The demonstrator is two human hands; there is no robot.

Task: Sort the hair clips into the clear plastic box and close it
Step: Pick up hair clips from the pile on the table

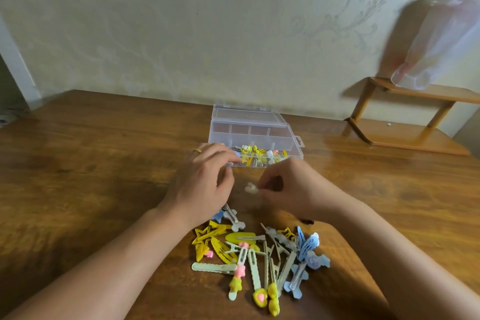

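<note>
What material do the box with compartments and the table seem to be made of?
The box looks like clear, glossy hard plastic: its dividers and the clips inside show through the walls. The table looks like varnished wood or wood veneer: brown grain with a soft sheen. Which of the two, I cannot tell.

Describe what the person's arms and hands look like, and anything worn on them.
Both forearms are bare, with no sleeves in view. The left hand wears a thin gold-coloured ring on one of its fingers. The right hand shows no ring, watch or bracelet.
</note>
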